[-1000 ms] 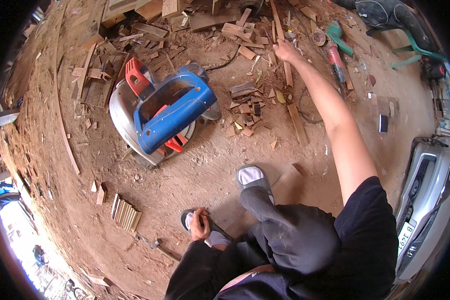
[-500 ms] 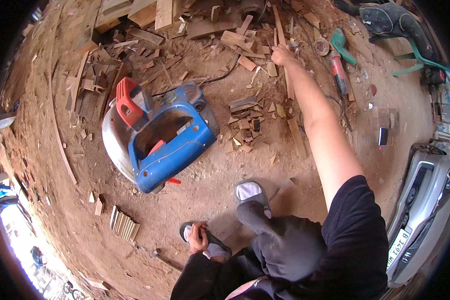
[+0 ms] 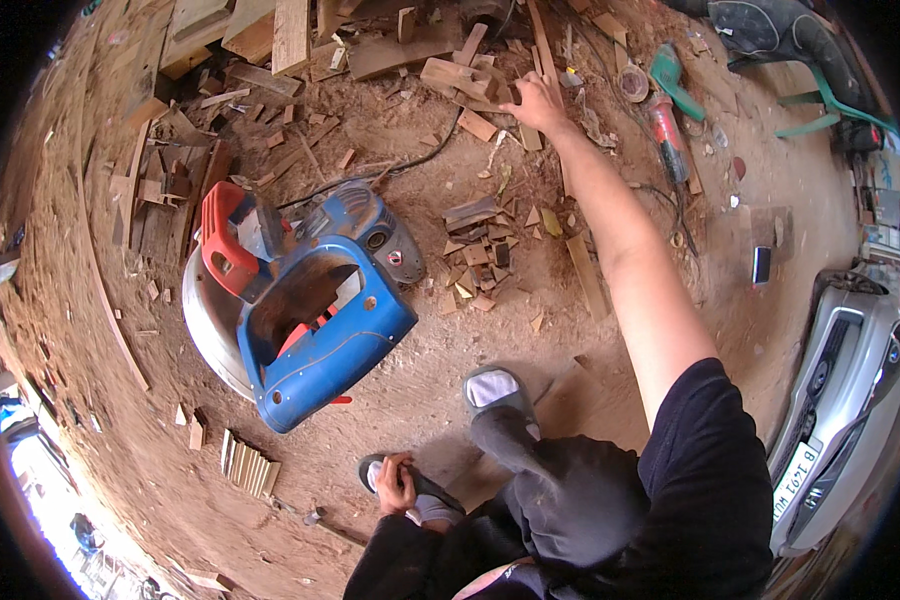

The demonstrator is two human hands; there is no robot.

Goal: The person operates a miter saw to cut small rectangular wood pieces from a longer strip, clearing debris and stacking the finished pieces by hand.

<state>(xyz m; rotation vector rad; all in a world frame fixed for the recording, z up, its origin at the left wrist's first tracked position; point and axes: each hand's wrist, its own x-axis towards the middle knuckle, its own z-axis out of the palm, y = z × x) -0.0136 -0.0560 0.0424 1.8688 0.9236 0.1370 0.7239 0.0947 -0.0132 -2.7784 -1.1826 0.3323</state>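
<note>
My right hand [image 3: 537,104] reaches out far ahead over the scrap wood, its thumb and fingers apart. Beside it lie a long thin wooden strip [image 3: 543,40], partly covered by the hand, and several short offcuts [image 3: 454,76]. My left hand [image 3: 396,485] is low, over my left slipper [image 3: 369,472], with its fingers curled in and nothing visible in them. On the ground left of centre rests a large circular saw [image 3: 332,350] with a blue handle and a red front grip; neither hand touches it.
A pile of small wood pieces [image 3: 477,250] lies right of the saw. A green-handled tool [image 3: 676,82], a red angle grinder [image 3: 668,135] and a phone [image 3: 761,265] lie to the right. A silver car [image 3: 825,400] stands at the right edge; a hammer [image 3: 316,516] lies near-left.
My right hand has moved slightly left and its fingers have spread from a closed grip near the strip. My left hand stays at the slipper. The view has shifted a little.
</note>
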